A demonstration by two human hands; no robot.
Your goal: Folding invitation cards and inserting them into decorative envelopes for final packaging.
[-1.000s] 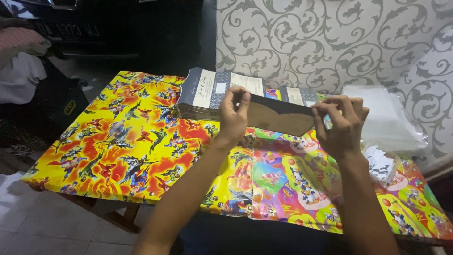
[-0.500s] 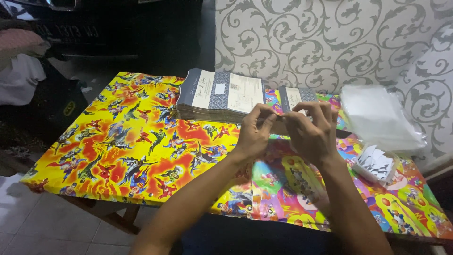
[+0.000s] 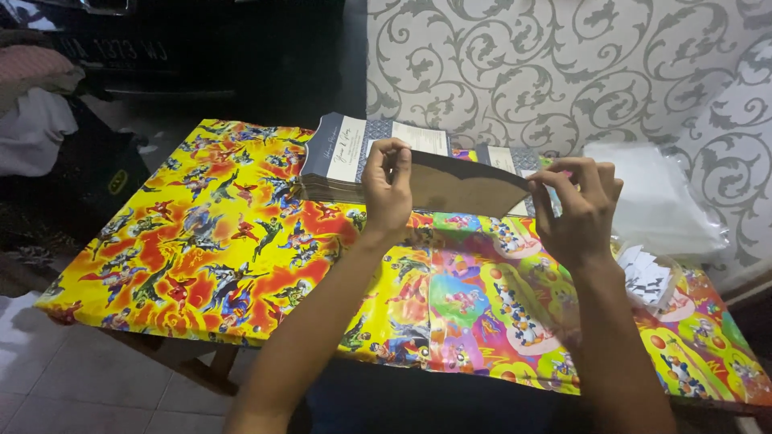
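Observation:
My left hand (image 3: 388,186) pinches the left end of a dark brown card (image 3: 462,186) and my right hand (image 3: 577,209) pinches its right end. The card is spread open and held upright above the table, its brown back facing me. Just behind it lies a thick stack of blue-grey and white printed cards (image 3: 350,157) on the colourful cartoon tablecloth (image 3: 201,241). A second, lower pile of similar cards (image 3: 505,157) shows above the held card's top edge.
A heap of clear plastic sleeves (image 3: 653,197) lies at the table's right, by the patterned wall (image 3: 523,72). A bag of small white slips (image 3: 647,275) sits near my right wrist. Clothes (image 3: 36,96) are piled at far left, beyond the table's edge.
My hands were close together half a second ago, folding the card shut. They have since spread apart and the card is open wide again, raised slightly.

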